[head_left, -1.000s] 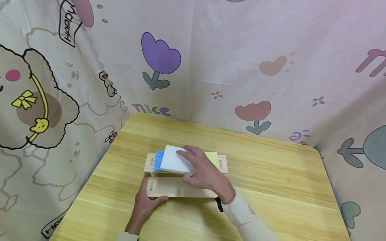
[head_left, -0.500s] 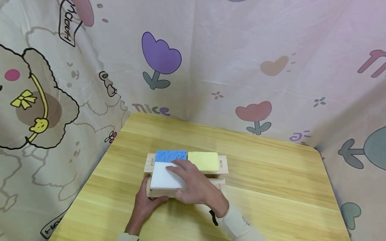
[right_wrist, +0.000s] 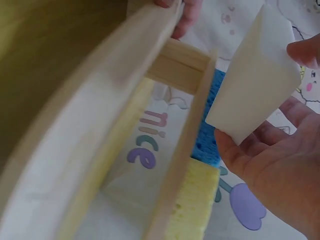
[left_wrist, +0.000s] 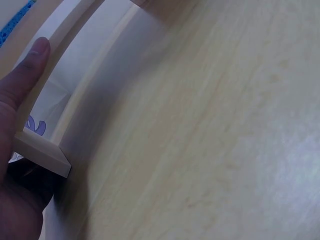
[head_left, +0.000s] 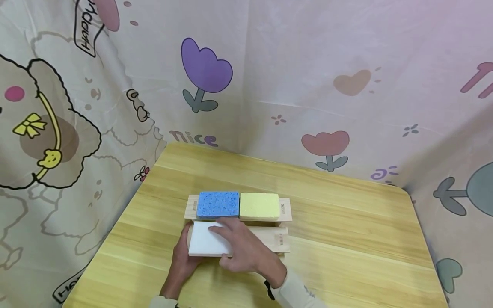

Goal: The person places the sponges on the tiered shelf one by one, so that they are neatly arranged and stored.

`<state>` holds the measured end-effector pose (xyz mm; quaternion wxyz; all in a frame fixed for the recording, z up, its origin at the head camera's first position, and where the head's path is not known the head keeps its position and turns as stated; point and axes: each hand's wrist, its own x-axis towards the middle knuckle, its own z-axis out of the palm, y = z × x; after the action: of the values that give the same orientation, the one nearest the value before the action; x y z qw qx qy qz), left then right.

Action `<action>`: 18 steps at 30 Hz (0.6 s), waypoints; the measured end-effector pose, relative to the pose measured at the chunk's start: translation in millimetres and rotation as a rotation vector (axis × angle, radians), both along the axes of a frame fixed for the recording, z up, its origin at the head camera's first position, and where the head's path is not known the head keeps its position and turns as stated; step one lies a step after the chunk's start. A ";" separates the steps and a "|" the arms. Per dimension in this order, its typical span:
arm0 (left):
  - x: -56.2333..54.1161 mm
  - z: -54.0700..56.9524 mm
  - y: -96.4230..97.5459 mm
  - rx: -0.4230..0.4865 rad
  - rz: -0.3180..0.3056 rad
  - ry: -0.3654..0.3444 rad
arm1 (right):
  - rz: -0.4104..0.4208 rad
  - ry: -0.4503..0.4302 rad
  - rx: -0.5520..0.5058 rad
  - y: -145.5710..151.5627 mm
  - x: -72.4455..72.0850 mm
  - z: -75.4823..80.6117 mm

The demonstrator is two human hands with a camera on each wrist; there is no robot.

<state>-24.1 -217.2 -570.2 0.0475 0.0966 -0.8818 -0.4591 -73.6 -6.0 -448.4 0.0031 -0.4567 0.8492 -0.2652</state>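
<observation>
A white sponge block [head_left: 209, 240] sits between the thumb and fingers of my right hand [head_left: 246, 248], over the left part of the front board of a wooden rack [head_left: 271, 238]. In the right wrist view the white block [right_wrist: 255, 75] appears tilted, thumb and fingers at its sides. My left hand [head_left: 182, 261] grips the rack's left end; its thumb lies along the front board [left_wrist: 65, 45] in the left wrist view. Behind, on the rack's rear board, a blue speckled sponge [head_left: 218, 203] and a yellow sponge [head_left: 259, 205] lie side by side.
The rack stands on a light wood-grain table [head_left: 346, 239]. A patterned cloth [head_left: 269, 64] hangs behind the table and along its sides. To the right of the yellow sponge, the rear board's end [head_left: 285, 209] shows printed marks.
My right hand has brought the white sponge from over the rear board toward me, over the front board's left part. The blue sponge is now uncovered. My left hand keeps its place on the rack.
</observation>
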 end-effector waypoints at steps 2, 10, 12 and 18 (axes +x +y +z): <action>-0.1 -1.1 0.0 -0.015 0.000 0.019 | -0.001 -0.013 0.010 -0.7 0.9 -3.9; 2.0 -4.4 -1.1 0.001 0.013 0.009 | -0.032 -0.047 0.099 -6.5 3.7 -19.4; 2.2 -4.6 -1.2 0.023 0.022 -0.018 | -0.043 -0.049 0.121 -7.5 4.1 -22.4; -0.4 -3.4 -0.5 0.019 0.032 -0.045 | -0.082 -0.016 0.142 -9.8 4.4 -30.0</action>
<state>-24.5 -217.7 -573.6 0.0342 0.1212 -0.8765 -0.4646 -69.2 -15.8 -478.4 0.0313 -0.4182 0.8837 -0.2078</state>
